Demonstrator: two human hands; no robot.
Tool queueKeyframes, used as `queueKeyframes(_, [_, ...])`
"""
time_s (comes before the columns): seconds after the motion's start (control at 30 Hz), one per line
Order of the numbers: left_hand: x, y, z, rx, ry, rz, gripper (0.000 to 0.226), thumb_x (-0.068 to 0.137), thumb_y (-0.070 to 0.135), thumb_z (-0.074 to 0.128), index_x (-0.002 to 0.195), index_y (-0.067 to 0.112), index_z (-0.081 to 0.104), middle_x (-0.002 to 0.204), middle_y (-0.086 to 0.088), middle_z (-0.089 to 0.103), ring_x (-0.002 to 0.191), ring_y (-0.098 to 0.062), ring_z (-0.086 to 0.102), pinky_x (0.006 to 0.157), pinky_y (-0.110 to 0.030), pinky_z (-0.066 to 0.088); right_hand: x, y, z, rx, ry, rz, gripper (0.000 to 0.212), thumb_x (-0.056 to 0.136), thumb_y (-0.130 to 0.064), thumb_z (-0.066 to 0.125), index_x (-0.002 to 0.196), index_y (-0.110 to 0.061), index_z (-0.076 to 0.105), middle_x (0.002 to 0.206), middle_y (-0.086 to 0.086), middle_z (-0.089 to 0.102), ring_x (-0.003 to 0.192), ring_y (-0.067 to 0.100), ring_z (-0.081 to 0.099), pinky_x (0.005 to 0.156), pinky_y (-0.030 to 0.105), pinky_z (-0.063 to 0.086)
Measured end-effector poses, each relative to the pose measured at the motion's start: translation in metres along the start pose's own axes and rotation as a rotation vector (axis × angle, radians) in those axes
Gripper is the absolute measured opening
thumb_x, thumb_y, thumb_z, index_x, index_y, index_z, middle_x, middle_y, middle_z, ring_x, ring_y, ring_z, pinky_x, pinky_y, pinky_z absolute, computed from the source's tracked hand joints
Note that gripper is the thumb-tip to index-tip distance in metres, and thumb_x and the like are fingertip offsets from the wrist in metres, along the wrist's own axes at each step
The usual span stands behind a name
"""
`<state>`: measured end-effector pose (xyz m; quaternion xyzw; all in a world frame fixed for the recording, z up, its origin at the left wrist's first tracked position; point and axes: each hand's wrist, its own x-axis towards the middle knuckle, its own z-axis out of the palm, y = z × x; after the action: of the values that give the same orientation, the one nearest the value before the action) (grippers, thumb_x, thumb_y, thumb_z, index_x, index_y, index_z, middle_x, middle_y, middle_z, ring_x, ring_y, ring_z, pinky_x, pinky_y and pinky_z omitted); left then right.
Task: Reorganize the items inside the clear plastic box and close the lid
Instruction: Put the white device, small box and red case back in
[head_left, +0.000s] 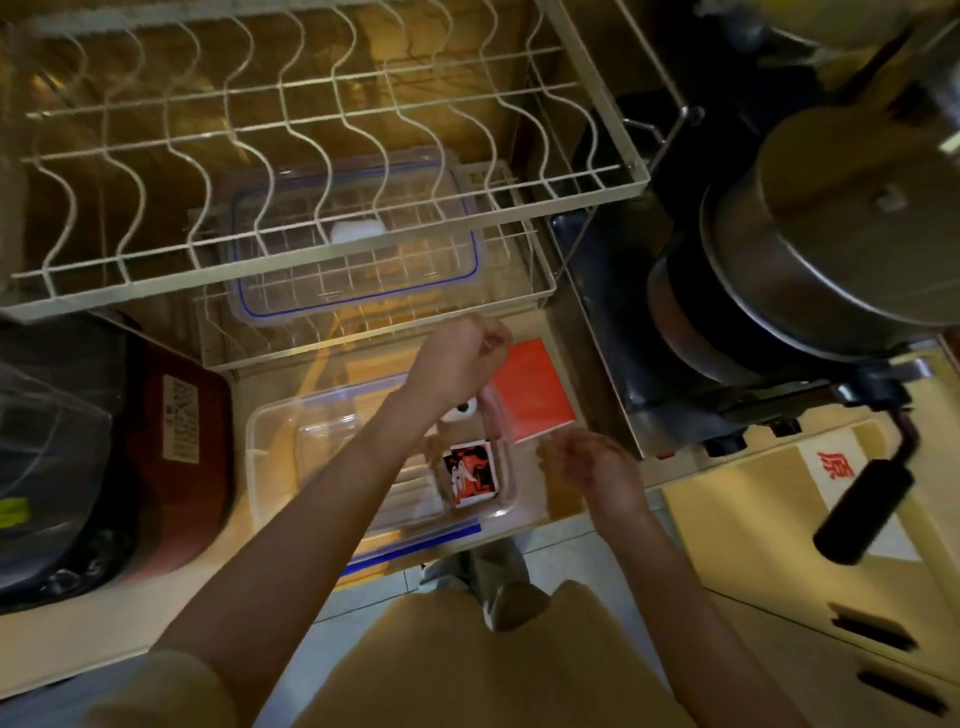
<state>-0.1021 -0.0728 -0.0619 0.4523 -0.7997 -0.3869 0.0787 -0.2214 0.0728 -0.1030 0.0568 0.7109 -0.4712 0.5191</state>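
Sorting the clear box (270, 457) on the counter, below the wire rack (311, 156).

Head view: the left hand (457, 358) is fisted, apparently pinching something thin above the box; the right hand (597, 467) is held open beside it. Flat items such as the glossy red-black packet (472, 478) are best laid level so the rigid lid (358, 249), parked in the lower rack, can be seated.

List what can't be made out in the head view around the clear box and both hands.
- Left hand: closed fist; what it grips, if anything, is hidden by its own fingers.
- Right hand: motion-blurred; finger pose unclear.
- Clear plastic box: the left forearm covers its middle, hiding items there.
- Red-and-white packet: print too blurred to read.
- Box's lid: which blue-edged piece it is can't be told.
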Motion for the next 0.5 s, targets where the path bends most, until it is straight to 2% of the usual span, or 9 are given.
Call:
queueKeyframes(0.07, [0.018,0.013,0.010,0.086,-0.035,0.029,0.028,0.088,0.013,0.050,0.112,0.007,0.063,0.119,-0.014,0.063,0.105,-0.029,0.060,0.086,-0.033,0.045,0.009,-0.002,-0.002,0.074,-0.002,0.176,0.020,0.094,-0.006,0.045,0.100,0.003,0.061,0.093,0.018,0.063,0.087,0.032,0.062,0.085,0.037,0.051])
queueKeyframes(0.1, [0.026,0.017,0.016,0.117,-0.064,0.031,0.030,0.088,0.015,0.050,0.115,0.008,0.061,0.124,-0.014,0.060,0.108,-0.029,0.058,0.088,-0.034,0.045,0.013,-0.002,-0.001,0.090,-0.001,0.215,0.019,0.094,-0.007,0.045,0.097,0.002,0.061,0.087,0.017,0.061,0.081,0.030,0.061,0.087,0.039,0.050])
queueKeyframes(0.17, [0.043,0.018,0.028,0.204,-0.140,0.029,0.035,0.087,0.019,0.052,0.120,0.006,0.056,0.132,-0.014,0.053,0.116,-0.030,0.053,0.096,-0.035,0.043,0.018,-0.002,0.003,0.103,0.002,0.246,0.019,0.091,-0.006,0.048,0.076,-0.004,0.059,0.073,0.013,0.055,0.066,0.024,0.055,0.077,0.036,0.051])
queueKeyframes(0.23, [0.056,0.014,0.037,0.334,-0.212,0.014,0.039,0.086,0.025,0.054,0.119,0.004,0.054,0.133,-0.016,0.051,0.122,-0.031,0.048,0.100,-0.039,0.042,0.023,0.001,0.006,0.157,-0.007,0.274,0.020,0.089,-0.006,0.052,0.069,-0.006,0.056,0.067,0.011,0.052,0.062,0.021,0.053,0.069,0.032,0.049])
queueKeyframes(0.37, [0.065,0.009,0.049,0.478,-0.343,-0.052,0.043,0.086,0.029,0.053,0.118,0.001,0.050,0.124,-0.021,0.055,0.115,-0.035,0.052,0.091,-0.039,0.044,0.029,0.001,0.011,0.151,-0.056,0.288,0.018,0.091,-0.015,0.053,0.075,-0.007,0.057,0.071,0.009,0.056,0.064,0.020,0.056,0.079,0.034,0.052])
queueKeyframes(0.47, [0.067,0.005,0.055,0.447,-0.429,-0.090,0.038,0.088,0.025,0.051,0.116,0.000,0.051,0.123,-0.023,0.056,0.115,-0.035,0.052,0.093,-0.037,0.043,0.029,0.003,0.016,0.189,-0.095,0.269,0.012,0.093,-0.013,0.050,0.090,-0.004,0.058,0.082,0.011,0.060,0.078,0.023,0.060,0.090,0.039,0.051])
queueKeyframes(0.5, [0.067,0.004,0.055,0.427,-0.437,-0.097,0.038,0.087,0.023,0.052,0.118,0.000,0.050,0.124,-0.023,0.056,0.115,-0.035,0.052,0.094,-0.037,0.042,0.027,0.003,0.017,0.213,-0.104,0.259,0.012,0.093,-0.011,0.049,0.096,-0.004,0.058,0.086,0.012,0.061,0.083,0.023,0.061,0.089,0.038,0.051])
